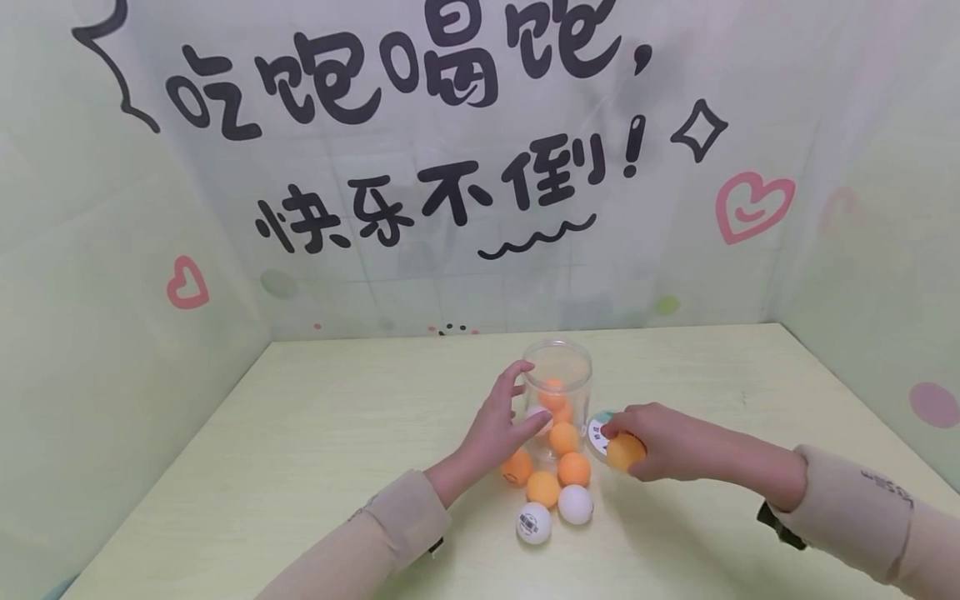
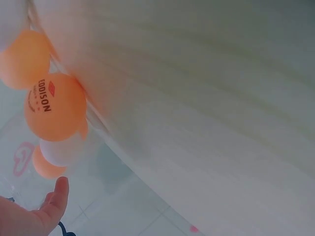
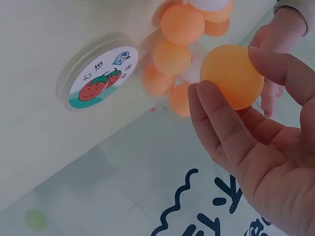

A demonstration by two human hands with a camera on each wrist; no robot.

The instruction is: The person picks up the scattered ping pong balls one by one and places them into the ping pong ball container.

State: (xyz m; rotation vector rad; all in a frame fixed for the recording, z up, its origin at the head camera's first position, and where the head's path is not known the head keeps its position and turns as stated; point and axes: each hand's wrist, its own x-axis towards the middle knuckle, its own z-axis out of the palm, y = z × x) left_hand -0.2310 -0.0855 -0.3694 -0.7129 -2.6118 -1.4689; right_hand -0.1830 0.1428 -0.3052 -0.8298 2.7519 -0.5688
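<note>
A clear plastic jar (image 1: 558, 367) stands upright with several orange balls (image 1: 564, 437) and a white one inside. My left hand (image 1: 491, 425) is at the jar's left side, thumb in front and fingers spread by the wall; firm contact cannot be made out. Between thumb and fingertips, my right hand (image 1: 667, 442) pinches an orange ping-pong ball (image 3: 232, 77), to the right of the jar. Under that hand lies a round lid (image 3: 101, 76) with a fruit picture. In front of the jar sit loose orange balls (image 1: 573, 469) and two white balls (image 1: 533, 523).
The pale wooden tabletop (image 1: 337, 417) extends around the jar. A printed curtain (image 1: 420, 283) with black characters hangs behind it, and side panels stand left and right. An orange ball marked EDDISON (image 2: 55, 107) lies close to my left wrist.
</note>
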